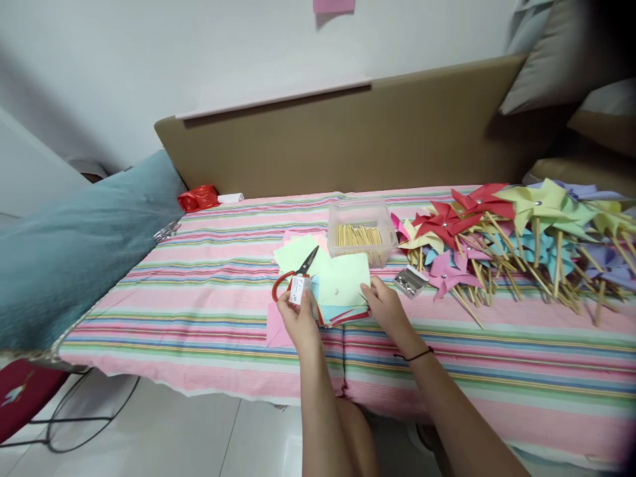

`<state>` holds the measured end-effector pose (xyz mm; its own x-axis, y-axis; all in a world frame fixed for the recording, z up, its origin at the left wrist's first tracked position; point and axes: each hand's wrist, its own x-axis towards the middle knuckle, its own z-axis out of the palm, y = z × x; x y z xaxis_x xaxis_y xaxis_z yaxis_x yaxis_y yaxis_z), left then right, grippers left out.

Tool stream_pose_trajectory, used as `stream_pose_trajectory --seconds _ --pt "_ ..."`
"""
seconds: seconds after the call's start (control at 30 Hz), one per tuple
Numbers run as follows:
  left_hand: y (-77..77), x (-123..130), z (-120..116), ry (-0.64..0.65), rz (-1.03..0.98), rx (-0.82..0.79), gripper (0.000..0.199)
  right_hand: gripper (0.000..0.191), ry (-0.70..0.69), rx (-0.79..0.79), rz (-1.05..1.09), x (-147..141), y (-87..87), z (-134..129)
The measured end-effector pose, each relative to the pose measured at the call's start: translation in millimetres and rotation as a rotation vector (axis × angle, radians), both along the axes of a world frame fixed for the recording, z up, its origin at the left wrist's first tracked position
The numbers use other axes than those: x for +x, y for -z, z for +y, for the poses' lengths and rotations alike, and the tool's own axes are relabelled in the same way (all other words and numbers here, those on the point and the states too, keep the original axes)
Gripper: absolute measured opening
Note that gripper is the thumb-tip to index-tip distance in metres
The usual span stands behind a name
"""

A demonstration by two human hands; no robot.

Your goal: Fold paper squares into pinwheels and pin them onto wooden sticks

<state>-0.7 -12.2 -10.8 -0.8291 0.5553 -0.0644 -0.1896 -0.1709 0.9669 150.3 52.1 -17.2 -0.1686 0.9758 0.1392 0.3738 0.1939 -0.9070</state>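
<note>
A small white labelled packet [299,289] is pinched in the left hand [297,317], right beside the red-handled scissors [293,275] lying on the stack of coloured paper squares [342,285] on the striped bed cover [199,291]. The right hand [385,306] is pressed, fingers closed, on the stack's edge. The packet's print is too small to be read. The open blades could be brushed, or loose sheets nudged off the near edge. Finished pinwheels [521,225] and a tub of sticks [360,233] are seen beyond.

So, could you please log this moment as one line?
left hand: holds small white box | right hand: on paper stack | scissors: lying on paper
</note>
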Motion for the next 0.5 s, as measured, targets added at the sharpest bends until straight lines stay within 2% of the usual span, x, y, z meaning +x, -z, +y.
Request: stream_pose_trajectory --seconds 0.13,0.23,0.33,0.5 --pt "-2.9 7 4 0.062 0.061 -0.040 0.031 0.031 0.012 -0.037 0.050 3 -2.4 1" --pt "2.3 11 8 0.147 0.122 -0.142 0.018 0.032 0.024 -0.062 0.119 7 -5.3 0" --pt "5.1 15 8 0.206 0.191 -0.224 0.016 0.034 0.054 -0.069 0.217 18 -11.0 -5" --pt "-9.0 27 5 0.277 0.393 -0.395 0.018 0.028 0.080 -0.064 0.421 47 -26.1 -25"
